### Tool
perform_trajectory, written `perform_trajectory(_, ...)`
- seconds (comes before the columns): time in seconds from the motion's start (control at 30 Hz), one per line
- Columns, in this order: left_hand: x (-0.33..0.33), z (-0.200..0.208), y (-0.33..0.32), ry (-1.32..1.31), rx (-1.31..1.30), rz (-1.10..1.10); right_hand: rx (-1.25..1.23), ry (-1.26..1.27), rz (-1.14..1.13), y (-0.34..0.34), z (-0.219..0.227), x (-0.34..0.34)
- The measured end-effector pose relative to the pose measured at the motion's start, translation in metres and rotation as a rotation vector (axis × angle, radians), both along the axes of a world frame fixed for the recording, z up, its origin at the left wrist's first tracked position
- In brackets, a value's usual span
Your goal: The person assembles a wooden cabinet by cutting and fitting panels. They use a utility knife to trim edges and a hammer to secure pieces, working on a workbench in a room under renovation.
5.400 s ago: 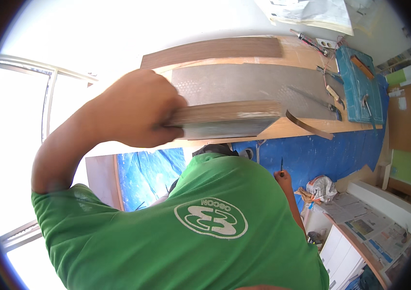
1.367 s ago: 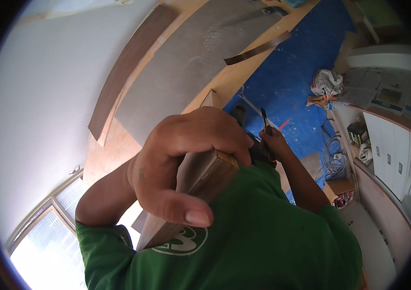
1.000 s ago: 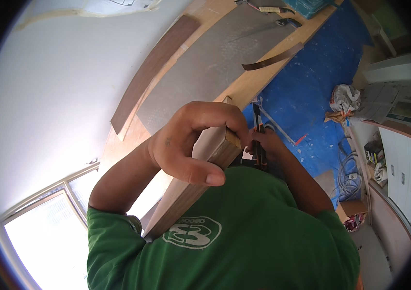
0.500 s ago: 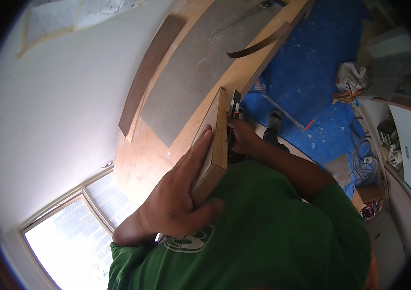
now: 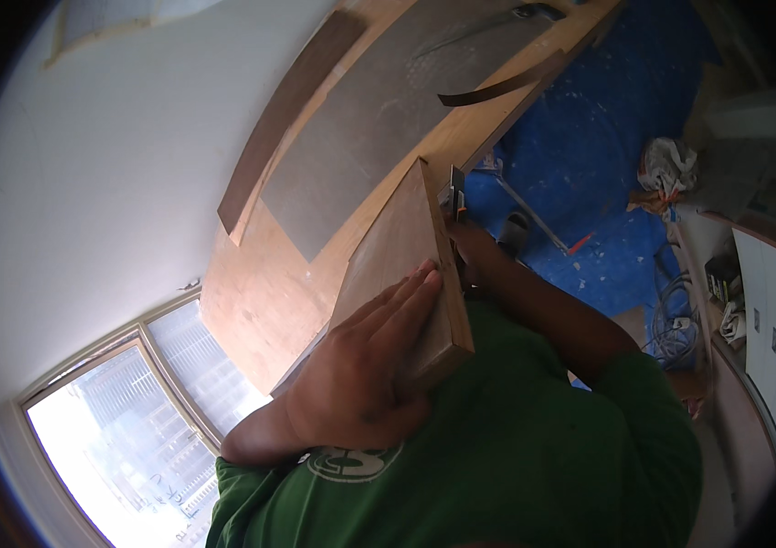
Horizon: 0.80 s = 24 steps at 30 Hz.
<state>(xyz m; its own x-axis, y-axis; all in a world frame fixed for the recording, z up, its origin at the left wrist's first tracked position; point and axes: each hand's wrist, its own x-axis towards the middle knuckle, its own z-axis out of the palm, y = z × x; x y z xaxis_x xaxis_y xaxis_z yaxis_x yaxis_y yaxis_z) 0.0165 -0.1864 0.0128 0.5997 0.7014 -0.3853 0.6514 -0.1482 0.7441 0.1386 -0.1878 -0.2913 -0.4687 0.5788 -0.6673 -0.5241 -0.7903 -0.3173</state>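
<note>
A thick wooden board (image 5: 397, 247) with a pale edge leans at a tilt between my body and the workbench. My left hand (image 5: 360, 356) grips it near its close end, fingers stretched together across the broad face and reaching the right edge, thumb by the end. Beyond that edge, my right hand (image 5: 475, 247) is closed on a slim dark tool (image 5: 456, 192) with a flat metallic end and a touch of orange; its exact kind is unclear. The board hides part of the right hand's fingers and the tool's lower part.
On the wooden workbench (image 5: 242, 301) lie a grey sheet (image 5: 342, 155), a long brown strip (image 5: 287, 119), a thin curved dark strip (image 5: 497, 89) and a black-headed hammer-like tool (image 5: 534, 12). Blue floor covering (image 5: 607, 119) holds a hacksaw-like frame (image 5: 534, 215), a plastic bag (image 5: 668, 164) and coiled cable (image 5: 675, 320).
The board has turned so its broad face shows more and its close end has swung right. My left hand has moved right with it, fingers now across the face. The right hand has shifted slightly right.
</note>
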Motion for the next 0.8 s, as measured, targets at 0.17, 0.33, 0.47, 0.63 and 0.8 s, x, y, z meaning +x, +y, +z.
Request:
perform_trajectory(0.17, -0.023, -0.020, 0.008, -0.283, -0.083, 0.062, 0.061, -0.400, 0.400, 0.011, -0.061, 0.039)
perform_trajectory(0.33, -0.069, -0.128, 0.028, -0.212, -0.253, 0.551, 0.059, -0.466, 0.320, 0.008, -0.082, 0.064)
perform_trajectory(0.47, -0.102, -0.238, 0.053, 0.072, -0.453, 0.739, 0.294, -0.496, 0.443, 0.017, -0.103, 0.068)
perform_trajectory(0.63, -0.110, -0.319, 0.050, 0.083, -0.422, 0.759, 0.531, -0.641, 0.462, 0.042, -0.148, 0.038)
perform_trajectory(0.8, -0.106, -0.328, 0.044, 0.186, -0.447, 0.793, 0.816, -0.809, 0.490, 0.064, -0.159, 0.023)
